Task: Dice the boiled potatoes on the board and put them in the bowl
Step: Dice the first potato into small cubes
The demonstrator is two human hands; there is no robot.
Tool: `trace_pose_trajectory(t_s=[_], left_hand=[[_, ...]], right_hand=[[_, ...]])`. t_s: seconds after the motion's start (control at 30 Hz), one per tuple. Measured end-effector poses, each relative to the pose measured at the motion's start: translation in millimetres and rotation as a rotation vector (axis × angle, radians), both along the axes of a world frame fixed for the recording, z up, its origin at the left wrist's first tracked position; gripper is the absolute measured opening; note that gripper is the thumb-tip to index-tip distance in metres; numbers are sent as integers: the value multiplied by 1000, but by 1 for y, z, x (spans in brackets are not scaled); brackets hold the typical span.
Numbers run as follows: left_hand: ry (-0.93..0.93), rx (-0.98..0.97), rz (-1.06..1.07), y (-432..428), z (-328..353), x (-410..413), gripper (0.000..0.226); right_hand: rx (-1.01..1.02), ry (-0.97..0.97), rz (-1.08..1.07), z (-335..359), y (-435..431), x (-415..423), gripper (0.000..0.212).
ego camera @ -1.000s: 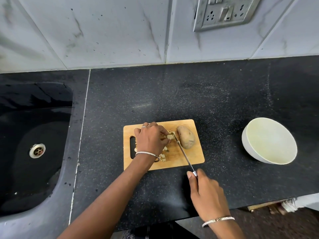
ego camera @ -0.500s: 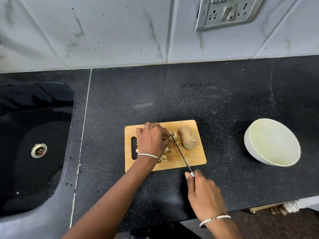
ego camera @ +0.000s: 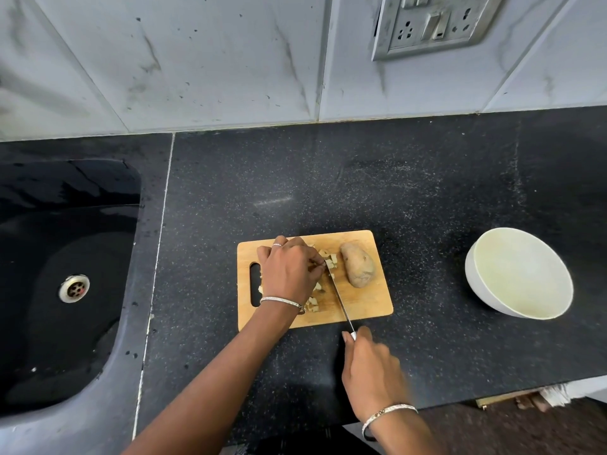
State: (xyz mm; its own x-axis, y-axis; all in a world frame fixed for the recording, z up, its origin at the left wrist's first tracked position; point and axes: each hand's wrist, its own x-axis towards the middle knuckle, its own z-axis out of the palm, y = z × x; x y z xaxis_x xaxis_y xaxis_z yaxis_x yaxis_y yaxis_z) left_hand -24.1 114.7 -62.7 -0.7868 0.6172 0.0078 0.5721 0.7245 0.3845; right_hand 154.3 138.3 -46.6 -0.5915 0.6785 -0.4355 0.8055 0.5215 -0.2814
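A small wooden cutting board (ego camera: 368,303) lies on the black counter. A whole brown potato (ego camera: 357,269) sits on its right part. Pale diced potato pieces (ego camera: 331,261) lie beside and under my left hand (ego camera: 289,274), whose curled fingers hold down potato that is mostly hidden beneath it. My right hand (ego camera: 371,369) grips the handle of a thin knife (ego camera: 340,298); its blade crosses the board, tip at my left fingertips. The white bowl (ego camera: 522,303) stands empty, apart from the board to the right.
A black sink (ego camera: 65,274) with a metal drain is sunk into the counter at the left. A tiled wall with a socket plate (ego camera: 433,21) rises behind. The counter's front edge runs just below my right hand.
The knife blade has slid slightly back and forth through the potato under my left hand; my right hand shifted a little. The whole potato and bowl stayed put.
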Motion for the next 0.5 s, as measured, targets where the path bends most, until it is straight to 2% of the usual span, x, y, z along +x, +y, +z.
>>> trace_pose_trajectory(t_s=[0.23,0.5], left_hand=[[4,8,-10,-7,0,2,8],[-21,55,46,-18,5,-4,9]], right_hand=[[-189,146,-32,3,18,18,37],[3,174,11,12,24,12,30]])
